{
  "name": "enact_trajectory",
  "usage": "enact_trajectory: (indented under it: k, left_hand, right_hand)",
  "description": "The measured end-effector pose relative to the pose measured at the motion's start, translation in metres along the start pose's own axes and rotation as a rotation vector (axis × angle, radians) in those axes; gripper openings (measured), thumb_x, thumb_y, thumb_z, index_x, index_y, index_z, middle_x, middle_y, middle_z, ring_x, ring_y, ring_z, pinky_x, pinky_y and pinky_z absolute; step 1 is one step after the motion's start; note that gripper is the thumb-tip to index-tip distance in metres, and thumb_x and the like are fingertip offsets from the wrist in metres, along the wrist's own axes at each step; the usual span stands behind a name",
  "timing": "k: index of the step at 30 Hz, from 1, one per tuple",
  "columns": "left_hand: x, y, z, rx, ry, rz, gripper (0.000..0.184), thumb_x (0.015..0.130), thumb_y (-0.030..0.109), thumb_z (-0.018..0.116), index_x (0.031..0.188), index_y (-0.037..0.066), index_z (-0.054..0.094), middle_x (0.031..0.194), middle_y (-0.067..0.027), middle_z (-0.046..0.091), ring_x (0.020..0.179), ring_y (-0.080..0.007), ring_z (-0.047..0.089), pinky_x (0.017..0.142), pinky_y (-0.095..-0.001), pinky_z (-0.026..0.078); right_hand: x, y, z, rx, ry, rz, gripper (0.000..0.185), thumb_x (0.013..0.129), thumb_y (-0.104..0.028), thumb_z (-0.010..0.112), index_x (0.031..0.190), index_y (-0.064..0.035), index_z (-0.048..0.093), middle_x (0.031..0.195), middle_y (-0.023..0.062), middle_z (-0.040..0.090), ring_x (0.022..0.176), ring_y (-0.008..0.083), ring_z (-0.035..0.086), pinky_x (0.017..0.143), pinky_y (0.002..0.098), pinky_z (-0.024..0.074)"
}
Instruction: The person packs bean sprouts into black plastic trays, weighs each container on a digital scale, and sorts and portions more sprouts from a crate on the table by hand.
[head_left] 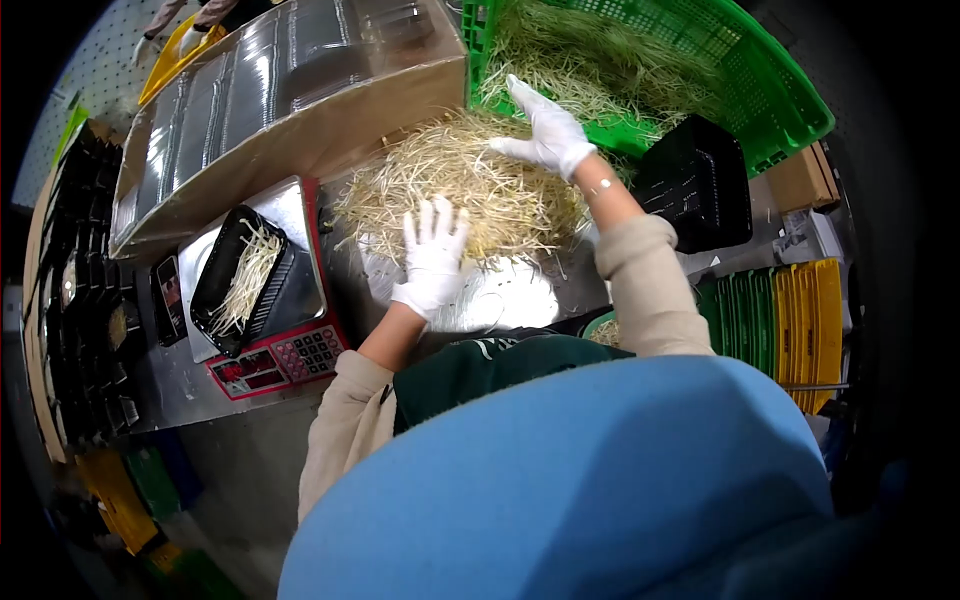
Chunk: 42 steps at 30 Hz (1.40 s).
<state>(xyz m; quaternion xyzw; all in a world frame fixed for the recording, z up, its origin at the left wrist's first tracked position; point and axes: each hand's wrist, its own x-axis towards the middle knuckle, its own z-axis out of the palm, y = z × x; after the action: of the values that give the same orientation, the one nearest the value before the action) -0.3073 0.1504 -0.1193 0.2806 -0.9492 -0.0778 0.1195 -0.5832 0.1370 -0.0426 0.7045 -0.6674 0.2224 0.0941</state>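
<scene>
A loose heap of pale sprouts [480,185] lies on the metal table [510,300], upper center of the frame. The left hand [433,262], white-gloved, rests on the heap's lower edge with its fingers extended and slightly spread, gripping nothing. The right hand [553,138], also gloved, is at the heap's upper right, thumb and fingers wide apart; whether it touches the sprouts I cannot tell.

Just beyond, at upper right, a green crate [785,105] contains more sprouts, some with greenish strands. Black trays [705,190] stand against its near side, right of center. Left of the heap, a black tray [273,290] sits tilted in view on a red scale [300,358], with a bundle of sprouts inside. Above that, a cardboard box [350,125] holds rows of clear plastic containers [245,95].

Stacked black trays [90,270] fill the far left; some contents are too small to tell. Green and yellow crates [805,325] are nested at lower right.
</scene>
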Motion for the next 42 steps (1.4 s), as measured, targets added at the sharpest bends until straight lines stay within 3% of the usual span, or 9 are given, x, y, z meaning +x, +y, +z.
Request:
enact_trajectory:
  k: [2, 11, 20, 24, 26, 30, 35, 37, 42]
  left_hand:
    - [-0.007, 0.005, 0.008, 0.070, -0.122, 0.079, 0.064, 0.079, 0.032, 0.064, 0.136, 0.010, 0.044, 0.146, -0.0209, 0.031, 0.138, -0.0415, 0.023, 0.109, -0.0619, 0.013]
    - [-0.073, -0.016, -0.026, -0.470, 0.106, -0.046, 0.072, 0.072, 0.004, 0.064, 0.139, 0.006, 0.038, 0.137, -0.0278, 0.036, 0.122, -0.0436, 0.042, 0.104, -0.0447, 0.035]
    - [0.019, -0.017, -0.006, -0.036, -0.192, 0.019, 0.112, 0.062, 0.022, 0.075, 0.146, -0.006, 0.007, 0.144, -0.0260, 0.029, 0.134, -0.0387, 0.030, 0.113, -0.0552, 0.012]
    - [0.015, -0.015, 0.001, 0.048, -0.183, -0.005, 0.091, 0.071, 0.014, 0.061, 0.145, -0.008, 0.013, 0.122, -0.0234, 0.048, 0.119, -0.0354, 0.043, 0.110, -0.0570, 0.016]
    - [0.008, -0.024, 0.025, 0.116, -0.021, 0.046, 0.076, 0.074, 0.011, 0.056, 0.142, -0.008, 0.026, 0.103, -0.0167, 0.054, 0.105, -0.0312, 0.051, 0.108, -0.0575, 0.021]
    - [-0.007, -0.017, 0.002, 0.146, 0.097, 0.149, 0.058, 0.078, 0.015, 0.054, 0.132, -0.005, 0.045, 0.093, -0.0107, 0.056, 0.095, -0.0265, 0.055, 0.106, -0.0528, 0.029]
    - [-0.061, -0.007, -0.027, 0.045, 0.313, 0.309, 0.045, 0.079, 0.018, 0.053, 0.121, 0.005, 0.059, 0.093, -0.0054, 0.058, 0.097, -0.0218, 0.056, 0.101, -0.0472, 0.038]
    - [-0.075, -0.013, -0.011, 0.104, 0.283, 0.310, 0.046, 0.078, 0.016, 0.052, 0.123, 0.008, 0.058, 0.104, -0.0072, 0.058, 0.103, -0.0234, 0.054, 0.102, -0.0506, 0.035]
    - [-0.063, -0.025, 0.001, 0.091, 0.183, 0.244, 0.047, 0.078, 0.012, 0.052, 0.126, 0.012, 0.055, 0.110, -0.0084, 0.056, 0.108, -0.0250, 0.051, 0.105, -0.0532, 0.029]
  right_hand:
    - [0.002, 0.000, 0.028, 0.417, -0.345, 0.401, 0.108, 0.071, -0.070, 0.065, 0.144, 0.0005, 0.029, 0.139, 0.0232, 0.045, 0.124, 0.0362, 0.049, 0.104, 0.0373, 0.0392]
    - [-0.094, -0.070, -0.016, -0.028, -0.401, 0.086, 0.132, 0.052, -0.061, 0.080, 0.149, -0.0020, 0.011, 0.150, 0.0204, 0.026, 0.137, 0.0370, 0.029, 0.113, 0.0413, 0.0218]
    - [-0.068, -0.064, -0.009, -0.078, -0.453, 0.332, 0.111, 0.062, -0.017, 0.077, 0.150, -0.0085, 0.010, 0.126, 0.0216, 0.051, 0.118, 0.0356, 0.050, 0.099, 0.0384, 0.0426]
    - [-0.084, -0.016, -0.028, 0.382, -0.195, 0.331, 0.086, 0.066, -0.008, 0.075, 0.143, -0.0094, 0.036, 0.136, 0.0156, 0.050, 0.125, 0.0242, 0.050, 0.103, 0.0316, 0.0418]
    - [-0.081, -0.012, -0.056, 0.965, -0.068, 0.574, 0.081, 0.070, -0.005, 0.076, 0.141, -0.0062, 0.037, 0.136, 0.0130, 0.049, 0.127, 0.0239, 0.048, 0.104, 0.0337, 0.0410]
    - [-0.078, -0.005, -0.090, 1.562, 0.021, 0.310, 0.087, 0.068, 0.000, 0.077, 0.142, -0.0029, 0.031, 0.137, 0.0114, 0.047, 0.121, 0.0232, 0.051, 0.103, 0.0332, 0.0424]
    - [-0.062, -0.110, -0.046, 0.598, -0.215, 0.439, 0.078, 0.067, -0.012, 0.071, 0.139, -0.0040, 0.041, 0.135, 0.0180, 0.050, 0.124, 0.0259, 0.050, 0.105, 0.0307, 0.0375]
    - [-0.066, -0.142, 0.000, 0.229, -0.406, 0.392, 0.091, 0.071, -0.037, 0.075, 0.143, -0.0025, 0.032, 0.110, 0.0202, 0.062, 0.099, 0.0332, 0.062, 0.086, 0.0388, 0.0498]
    - [-0.068, -0.122, 0.049, -0.119, -0.349, 0.128, 0.064, 0.076, -0.019, 0.064, 0.135, -0.0092, 0.043, 0.089, 0.0134, 0.062, 0.080, 0.0284, 0.063, 0.066, 0.0405, 0.0519]
